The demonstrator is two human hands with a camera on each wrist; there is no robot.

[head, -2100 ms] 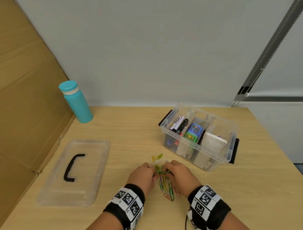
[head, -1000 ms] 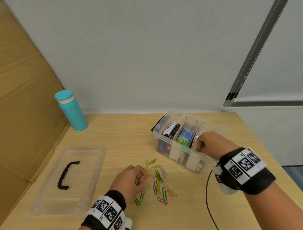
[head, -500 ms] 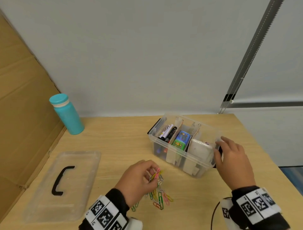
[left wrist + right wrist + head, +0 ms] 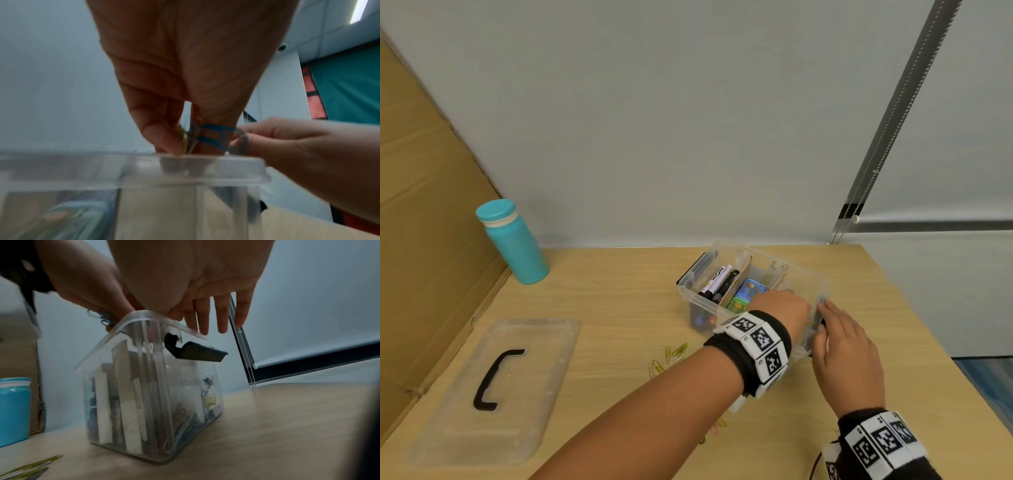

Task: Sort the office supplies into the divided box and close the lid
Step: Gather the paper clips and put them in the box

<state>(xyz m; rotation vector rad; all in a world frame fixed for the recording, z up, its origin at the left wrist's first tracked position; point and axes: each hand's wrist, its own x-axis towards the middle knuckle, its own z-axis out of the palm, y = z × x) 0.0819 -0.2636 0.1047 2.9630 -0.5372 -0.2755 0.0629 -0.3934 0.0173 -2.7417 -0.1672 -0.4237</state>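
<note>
The clear divided box [image 4: 697, 298] stands on the table at centre right, with markers [image 4: 717, 281] in its left compartment. My left hand [image 4: 796, 306] hovers over the box's right end and pinches a bunch of coloured paper clips [image 4: 213, 136] just above the rim. My right hand [image 4: 839, 329] rests with straight fingers [image 4: 205, 316] on the right rim, above the black latch [image 4: 197, 352]. More paper clips [image 4: 180, 418] lie at the bottom of the right compartment. A few loose clips [image 4: 671, 356] remain on the table, partly hidden under my left arm.
The clear lid [image 4: 493, 387] with its black handle lies flat at the left. A teal bottle [image 4: 515, 243] stands at the back left beside a cardboard wall [image 4: 421, 240]. The table's right edge runs close to the box.
My left hand lifted a bunch of clips off the table and carried it right, over the box's right end. My right hand stayed at the box's right rim.
</note>
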